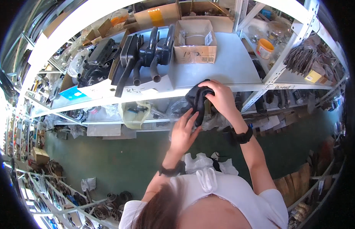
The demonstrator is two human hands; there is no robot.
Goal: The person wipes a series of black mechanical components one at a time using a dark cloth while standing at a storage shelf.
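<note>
A bunched black cloth (196,100) hangs in front of the shelf's front edge. At its top, my right hand (222,97) is closed on it, with the fingers over the fold. My left hand (182,131) is at the lower end, its thumb and fingers around the hanging part. The cloth looks soft and folded over itself. A dark band circles each of my wrists. Beyond the cloth stands the grey shelf board (233,57), holding an open cardboard box (195,53) and several black mufflers with pipes (149,53).
White metal uprights (275,63) frame the shelf at right. An orange tub (264,48) and a stack of dark flat parts (299,59) sit past them. Clear plastic bags (133,114) lie on the lower shelf. Behind me, more racks with metal parts (103,210) line the green floor (108,160).
</note>
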